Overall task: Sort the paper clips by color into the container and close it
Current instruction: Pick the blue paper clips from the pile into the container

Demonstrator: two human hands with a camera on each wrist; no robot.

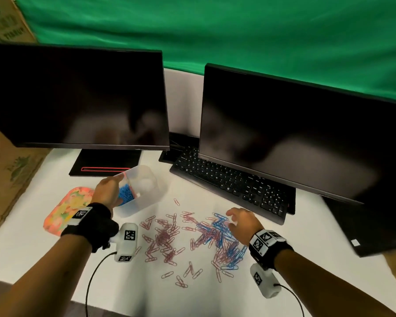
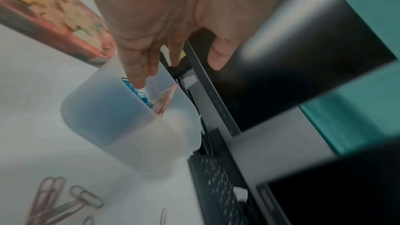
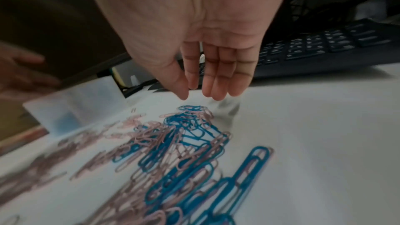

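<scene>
A translucent plastic container [image 1: 146, 195] stands tilted on the white table, with blue clips [image 1: 126, 194] in its left compartment and a few pink ones behind a divider [image 2: 166, 98]. My left hand [image 1: 112, 189] reaches over its rim, and the straight fingers [image 2: 136, 71] point down into the blue compartment, holding nothing I can see. Loose pink clips [image 1: 162, 236] and a mixed blue and pink heap [image 1: 220, 227] lie in front. My right hand [image 1: 240, 219] hovers just above that heap [image 3: 190, 126], fingers relaxed and empty.
A flowery pink and yellow lid [image 1: 66, 209] lies left of the container. Two dark monitors [image 1: 78, 99] [image 1: 306, 138] and a black keyboard [image 1: 233, 184] stand close behind. Cardboard [image 1: 5, 170] borders the left side. The table's front edge [image 1: 101, 308] runs below my forearms.
</scene>
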